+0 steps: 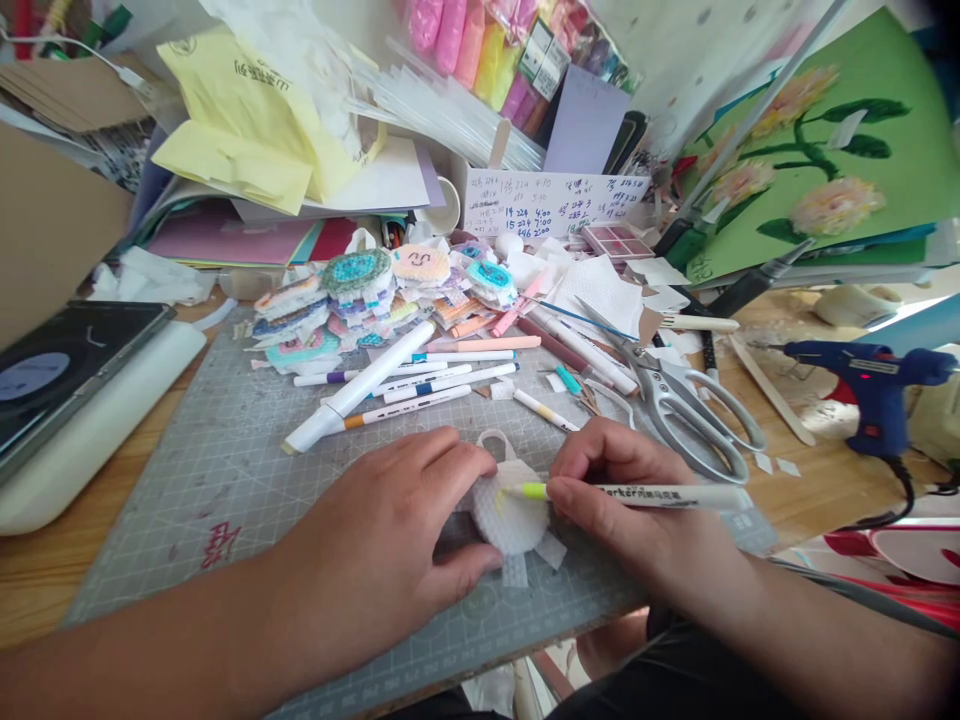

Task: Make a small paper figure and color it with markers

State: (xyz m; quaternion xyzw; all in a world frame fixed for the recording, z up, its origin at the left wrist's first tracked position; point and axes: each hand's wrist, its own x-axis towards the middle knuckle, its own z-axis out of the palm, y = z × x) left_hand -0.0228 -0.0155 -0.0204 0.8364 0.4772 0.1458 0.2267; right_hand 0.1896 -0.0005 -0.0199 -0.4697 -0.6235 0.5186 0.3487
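Observation:
A small white cutout of quilted paper (514, 520), with a loop at its top and little tabs at its lower edge, lies on the grey cutting mat (300, 600). My left hand (397, 500) pins its left side between thumb and fingers. In my right hand (637, 510) a yellow marker (675, 495) is pinched, its tip touching the cutout, where a few yellow strokes show. Above my hands lie several other markers (427, 385) and a thick white tube-like stick (360, 390). A short white pen (546, 410) rests just above my right hand.
Layered colored paper pieces (356, 275) are piled at the back. Grey-handled scissors (675, 400) lie to the right, with a blue glue gun (870, 390) beyond. A phone (67, 370) rests on a white stand at left. Handwritten card (555, 200) stands behind.

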